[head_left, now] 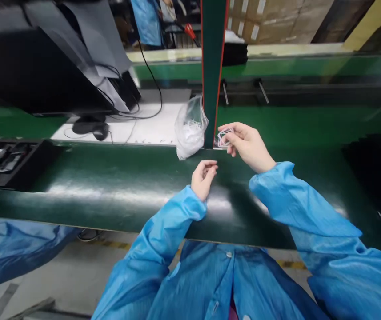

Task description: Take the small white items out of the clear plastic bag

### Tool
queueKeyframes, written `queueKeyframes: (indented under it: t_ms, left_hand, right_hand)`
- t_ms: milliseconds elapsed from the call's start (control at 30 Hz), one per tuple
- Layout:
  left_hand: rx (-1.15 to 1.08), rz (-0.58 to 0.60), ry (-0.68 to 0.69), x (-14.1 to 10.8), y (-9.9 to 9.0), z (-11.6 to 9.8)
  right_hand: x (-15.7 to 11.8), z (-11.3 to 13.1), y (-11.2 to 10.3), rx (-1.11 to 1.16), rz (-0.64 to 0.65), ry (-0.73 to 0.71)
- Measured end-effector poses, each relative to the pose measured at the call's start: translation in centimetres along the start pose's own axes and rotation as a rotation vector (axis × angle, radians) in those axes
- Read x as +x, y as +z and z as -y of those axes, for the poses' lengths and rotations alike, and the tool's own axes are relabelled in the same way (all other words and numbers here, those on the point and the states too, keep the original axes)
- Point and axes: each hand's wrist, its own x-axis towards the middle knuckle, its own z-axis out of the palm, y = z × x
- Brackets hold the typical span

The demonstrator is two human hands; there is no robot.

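My right hand (248,144) pinches a small clear packet (224,137) with something thin and white inside, held just above the green conveyor belt (110,178). My left hand (202,177) hovers lower, to the left, fingers curled and holding nothing that I can make out. A clear plastic bag (190,129) full of white pieces leans against the green upright post (213,66), just left of the packet. Both arms wear blue sleeves.
A black tray (6,162) with small parts lies on the belt at far left. Behind it stands a dark monitor (37,71) with cables on a white surface. Another person's blue garment (10,249) shows at lower left. Cardboard boxes (277,20) are stacked beyond.
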Motion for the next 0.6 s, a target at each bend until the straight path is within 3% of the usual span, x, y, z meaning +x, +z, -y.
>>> queueKeyframes:
  t_ms: [100,267,467,600]
  left_hand:
    - [-0.146,0.091,-0.161,0.9,2.7,0.9]
    - [-0.294,0.131,-0.313,1.2,6.1,3.2]
    - [-0.269,0.106,-0.368,0.3,6.1,4.5]
    - [-0.262,0.122,-0.4,0.2,5.6,4.6]
  right_hand:
    - [-3.6,-3.5,-1.2,0.113,0.007,0.111]
    - [-7.1,-8.6,-1.9,0.144,-0.065,0.188]
    - [-9.1,-12.1,-1.9,0.128,-0.105,0.178]
    - [-9.7,-13.5,-1.8,0.209,-0.159,0.278]
